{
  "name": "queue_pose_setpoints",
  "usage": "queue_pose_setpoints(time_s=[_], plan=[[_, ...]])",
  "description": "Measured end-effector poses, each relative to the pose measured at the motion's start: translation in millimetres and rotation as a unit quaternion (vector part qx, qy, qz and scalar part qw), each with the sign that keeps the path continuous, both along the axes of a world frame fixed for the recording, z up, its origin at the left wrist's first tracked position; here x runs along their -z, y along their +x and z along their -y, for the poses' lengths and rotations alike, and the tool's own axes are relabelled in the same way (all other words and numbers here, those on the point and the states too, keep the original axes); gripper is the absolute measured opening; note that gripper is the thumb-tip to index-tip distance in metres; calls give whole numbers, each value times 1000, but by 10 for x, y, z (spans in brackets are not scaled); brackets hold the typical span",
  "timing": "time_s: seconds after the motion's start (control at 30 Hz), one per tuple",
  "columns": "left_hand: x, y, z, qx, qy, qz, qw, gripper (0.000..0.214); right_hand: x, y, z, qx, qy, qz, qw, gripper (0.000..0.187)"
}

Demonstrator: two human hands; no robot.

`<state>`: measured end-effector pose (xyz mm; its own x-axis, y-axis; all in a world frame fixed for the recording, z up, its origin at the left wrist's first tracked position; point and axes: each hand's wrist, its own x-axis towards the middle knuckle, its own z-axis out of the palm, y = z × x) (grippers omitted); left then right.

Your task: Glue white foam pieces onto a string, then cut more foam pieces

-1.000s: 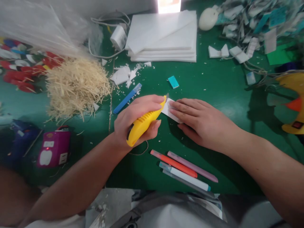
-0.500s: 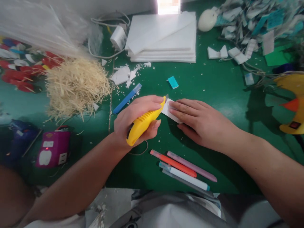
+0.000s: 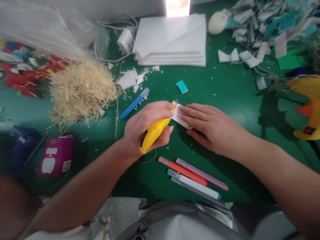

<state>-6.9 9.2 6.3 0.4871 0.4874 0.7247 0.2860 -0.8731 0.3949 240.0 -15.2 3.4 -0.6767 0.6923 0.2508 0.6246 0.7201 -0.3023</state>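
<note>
Now the left hand (image 3: 137, 125) grips a yellow cutter casing (image 3: 155, 132), blade (image 3: 176, 101) protruding

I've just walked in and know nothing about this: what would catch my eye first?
Probably the yellow cutter gripped in the left hand, mid-picture, its tip at a small white piece under the fingers of the right hand. Next, the glaring light at the top edge, above the stacked white sheets. Then the straw-coloured heap on the left.
</note>
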Motion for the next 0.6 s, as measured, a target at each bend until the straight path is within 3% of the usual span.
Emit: queue_pose_setpoints(time_s=[0.17,0.4,0.6], plan=[[-14,-11,24,-11,-1,-6,1000,26,-2,-7,1,7,14,-8,1000,39],[-3,-34,57,-27,-8,-8,1000,27,-1,6,-1,8,-29,-23,999,43],[-12,-34,38,-17,-9,-2,1000,26,10,1,-3,3,-11,-20,1000,41]])
